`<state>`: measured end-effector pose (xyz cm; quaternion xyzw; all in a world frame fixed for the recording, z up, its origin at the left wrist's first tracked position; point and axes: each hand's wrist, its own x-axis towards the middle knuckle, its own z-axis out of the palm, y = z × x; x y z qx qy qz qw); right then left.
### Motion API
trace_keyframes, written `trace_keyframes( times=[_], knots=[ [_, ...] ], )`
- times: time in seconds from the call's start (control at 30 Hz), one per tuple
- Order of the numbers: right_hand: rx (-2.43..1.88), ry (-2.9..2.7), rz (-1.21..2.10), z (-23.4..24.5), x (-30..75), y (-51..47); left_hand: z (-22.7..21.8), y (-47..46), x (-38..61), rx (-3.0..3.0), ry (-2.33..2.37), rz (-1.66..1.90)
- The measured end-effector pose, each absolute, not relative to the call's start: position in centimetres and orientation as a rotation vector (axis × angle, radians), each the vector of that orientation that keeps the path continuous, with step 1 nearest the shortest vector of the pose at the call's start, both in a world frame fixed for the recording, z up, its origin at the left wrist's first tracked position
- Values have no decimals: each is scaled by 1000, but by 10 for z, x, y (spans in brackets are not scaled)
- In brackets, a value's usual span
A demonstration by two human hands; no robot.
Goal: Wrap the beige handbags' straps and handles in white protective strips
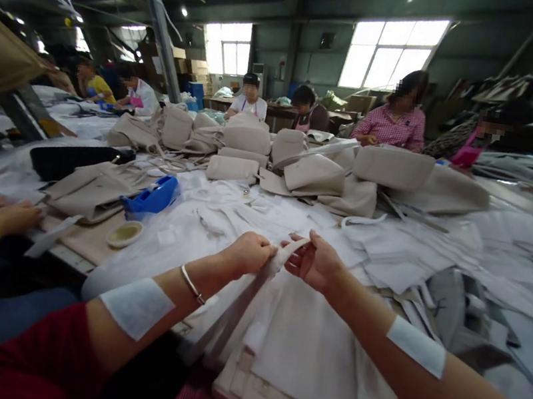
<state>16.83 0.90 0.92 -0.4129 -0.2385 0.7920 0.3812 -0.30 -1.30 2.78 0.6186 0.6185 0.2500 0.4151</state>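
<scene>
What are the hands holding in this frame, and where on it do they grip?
Both hold a pale fabric strap. The left hand is closed around it just below its upper end, and the right hand pinches that upper end.

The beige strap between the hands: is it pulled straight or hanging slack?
Pulled straight: the left hand and right hand each grip the beige strap, and it runs flat between them.

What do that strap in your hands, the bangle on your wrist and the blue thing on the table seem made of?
The strap: probably woven cloth, pale beige and matte; it bends limply between the left hand and right hand.
The bangle: likely metal, thin, silvery, with a bright glint.
The blue thing: looks like hard plastic, glossy with light highlights; perhaps a tape dispenser.
</scene>
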Motion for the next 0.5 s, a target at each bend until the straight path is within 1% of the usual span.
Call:
trace_keyframes(
  times=[0.1, 0.2, 0.37, 0.5],
  knots=[
    [-1156, -630, 1943, 4, 173, 21, 26, 13, 10, 1593, 1563, 549],
    [-1179, -711, 1932, -4, 168, 11, 24, 31, 23, 1631, 1601, 450],
    [-1303, -789, 2019, -14, 189, 18, 19, 41, 37, 1695, 1664, 264],
    [-1438, -877, 1951, -20, 202, 35, 21, 47, 47, 1741, 1671, 120]
  ],
)
